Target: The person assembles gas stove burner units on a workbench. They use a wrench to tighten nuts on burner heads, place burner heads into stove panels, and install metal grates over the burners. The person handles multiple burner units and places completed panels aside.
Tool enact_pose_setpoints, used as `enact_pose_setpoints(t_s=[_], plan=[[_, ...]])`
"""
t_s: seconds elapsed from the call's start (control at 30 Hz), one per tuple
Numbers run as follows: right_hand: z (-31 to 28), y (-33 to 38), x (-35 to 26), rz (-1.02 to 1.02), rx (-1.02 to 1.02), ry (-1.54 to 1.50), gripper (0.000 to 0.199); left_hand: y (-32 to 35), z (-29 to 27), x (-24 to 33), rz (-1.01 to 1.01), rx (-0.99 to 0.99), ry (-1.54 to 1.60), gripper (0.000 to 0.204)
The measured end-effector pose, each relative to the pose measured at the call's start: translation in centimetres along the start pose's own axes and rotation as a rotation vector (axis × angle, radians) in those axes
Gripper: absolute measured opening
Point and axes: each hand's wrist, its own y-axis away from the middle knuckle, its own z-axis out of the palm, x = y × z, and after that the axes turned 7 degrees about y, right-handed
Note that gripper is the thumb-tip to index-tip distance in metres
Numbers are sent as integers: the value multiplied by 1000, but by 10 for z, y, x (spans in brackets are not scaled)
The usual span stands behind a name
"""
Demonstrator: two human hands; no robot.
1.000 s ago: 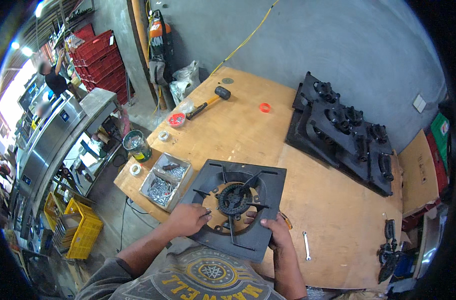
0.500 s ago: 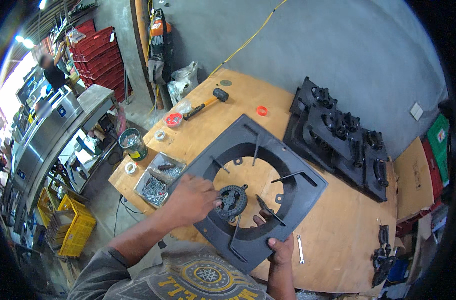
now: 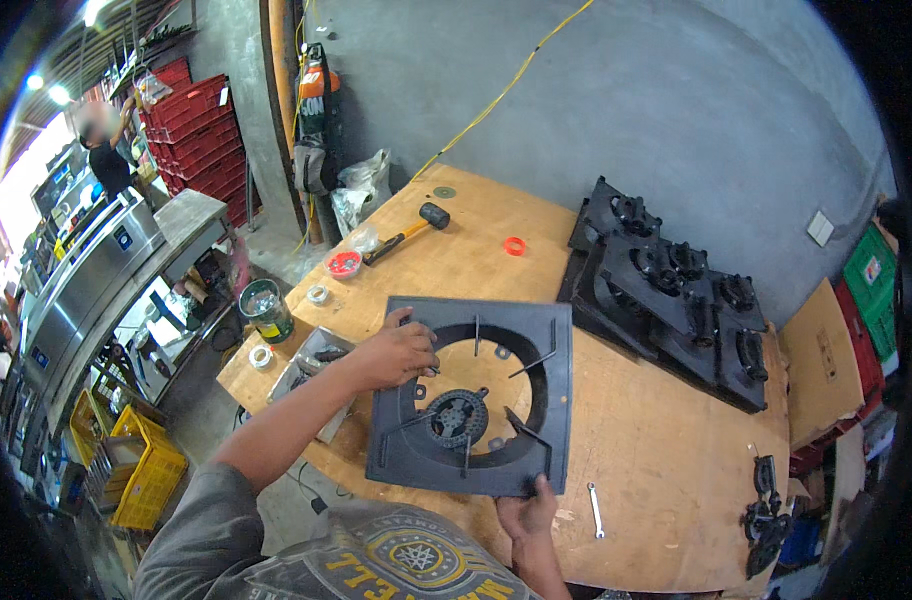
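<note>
A square black stove top frame [image 3: 391, 462], with a round opening and several pot-support prongs, is held over the table in front of me. My left hand [image 3: 401, 352] is closed over its upper left side, fingers reaching toward the opening. My right hand [image 3: 528, 508] grips the near edge, thumb on top and the other fingers hidden beneath. In the near left part of the opening shows a round black burner [image 3: 458, 418]; whether it is fastened to the frame, I cannot tell. A metal wrench [image 3: 597, 510] lies on the table right of my right hand.
The wooden table [image 3: 666, 470] bears stacked black stove tops with burners [image 3: 666, 290] at the back right. Toward the left are a rubber mallet [image 3: 408, 234], a red tub [image 3: 343, 264], a jar [image 3: 266, 310] and a parts tray [image 3: 311, 365]. A person [image 3: 106, 150] stands far left.
The stove top frame has turned and shifted left, its edges now nearly square to me. My left hand moved from beside the burner to the frame's upper left side. My right hand moved left.
</note>
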Motion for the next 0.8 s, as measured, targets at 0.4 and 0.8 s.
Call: enact_pose_setpoints(t_s=[0.4, 0.8], plan=[[-18, 48, 47, 510, -53, 802, 67, 37, 95, -44, 1, -143, -81, 23], [-60, 56, 66, 643, -59, 253, 74, 13, 105, -29, -104, -154, -12, 29]])
